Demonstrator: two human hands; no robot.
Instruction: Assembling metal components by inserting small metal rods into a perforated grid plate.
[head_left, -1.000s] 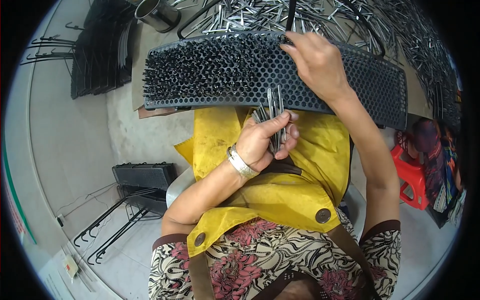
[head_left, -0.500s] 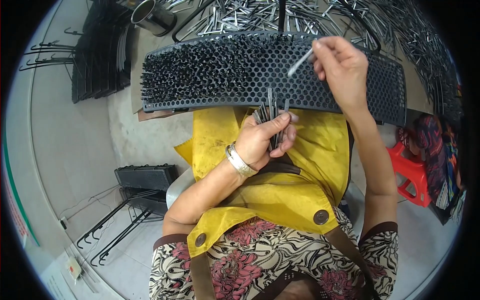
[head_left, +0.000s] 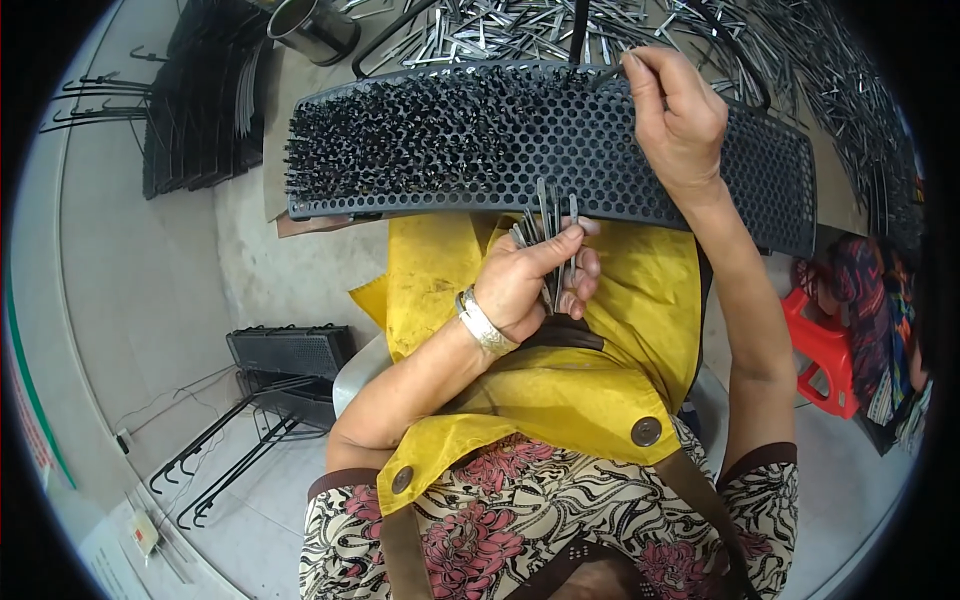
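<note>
My left hand [head_left: 530, 270] is closed around a bundle of slim metal strips [head_left: 545, 225] in front of my lap. Their flattened ends stick up past the thumb, just short of the near edge of a black perforated rack [head_left: 600, 155]. Over the right half of the rack's far edge, my right hand [head_left: 680, 115] is pinched on one thin metal strip [head_left: 606, 75], of which only a dark piece shows by the fingertips. Many dark upright strips [head_left: 390, 140] fill the rack's left half; open holes show across its right part.
Loose metal strips [head_left: 490, 35] lie heaped on the table behind the rack, more of them at far right. A metal cup [head_left: 312, 30] stands at back left. Dark racks [head_left: 205, 110] are stacked at left, others [head_left: 290, 355] lower down. A red stool [head_left: 820, 350] is at right.
My right hand has moved up and away, to the rack's far edge, with the strip now turned darker and less visible. My left hand has barely moved and keeps its bundle.
</note>
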